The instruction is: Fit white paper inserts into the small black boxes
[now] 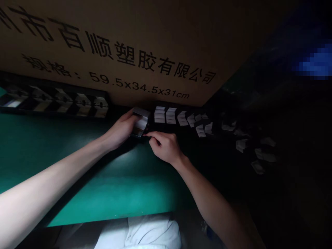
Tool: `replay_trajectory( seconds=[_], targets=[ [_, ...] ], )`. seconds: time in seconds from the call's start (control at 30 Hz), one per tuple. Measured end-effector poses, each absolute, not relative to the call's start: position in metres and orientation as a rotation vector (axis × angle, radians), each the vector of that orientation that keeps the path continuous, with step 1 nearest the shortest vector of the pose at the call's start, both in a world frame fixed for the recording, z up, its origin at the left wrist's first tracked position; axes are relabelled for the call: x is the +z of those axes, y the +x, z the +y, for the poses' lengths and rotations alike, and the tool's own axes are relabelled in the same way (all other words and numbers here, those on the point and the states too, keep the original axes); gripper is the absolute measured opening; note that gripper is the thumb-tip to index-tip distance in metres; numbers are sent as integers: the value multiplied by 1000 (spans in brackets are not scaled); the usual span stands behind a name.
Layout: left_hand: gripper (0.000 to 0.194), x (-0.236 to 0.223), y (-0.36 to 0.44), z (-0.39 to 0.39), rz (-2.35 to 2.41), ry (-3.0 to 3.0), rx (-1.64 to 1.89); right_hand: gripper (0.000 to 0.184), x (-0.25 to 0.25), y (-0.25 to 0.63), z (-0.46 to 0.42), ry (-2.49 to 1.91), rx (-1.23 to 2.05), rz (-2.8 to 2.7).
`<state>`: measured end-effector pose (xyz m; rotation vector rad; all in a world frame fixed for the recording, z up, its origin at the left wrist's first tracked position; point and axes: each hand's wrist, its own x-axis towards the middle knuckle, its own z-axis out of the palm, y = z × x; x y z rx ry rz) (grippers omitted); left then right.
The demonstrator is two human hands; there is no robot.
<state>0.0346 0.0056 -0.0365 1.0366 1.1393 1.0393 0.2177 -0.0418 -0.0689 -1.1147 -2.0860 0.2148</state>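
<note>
In the head view, the left hand grasps a small dark box, its thumb laid over the pale inner face and the other fingers mostly hidden behind. The box is off the end of that hand, between the two hands. The right hand is loosely curled with its index finger stretched toward the lower corner of the box; whether it grips anything there, I cannot tell.

Beyond and to the left of the left hand stands a row of open dark cases with pale insides. Beyond the right hand sit folded white pieces, and farther to its right more pale pieces lie scattered in shadow. A large printed carton rises behind both hands. Under them spreads a green tabletop, with pale cloth below its near edge.
</note>
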Motion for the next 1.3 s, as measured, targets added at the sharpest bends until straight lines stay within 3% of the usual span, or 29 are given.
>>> replay_trajectory(
  seconds=[0.5,0.77,1.3],
  targets=[
    [25,-22,41,-2,1116,1150,985,30,-67,218,-41,-1098,197,-2089],
    [20,-25,40,1,1156,1185,999,30,-67,217,-41,-1141,241,-2107],
    [42,-30,35,3,1047,1163,1021,30,-66,218,-40,-1184,233,-1975]
  ],
)
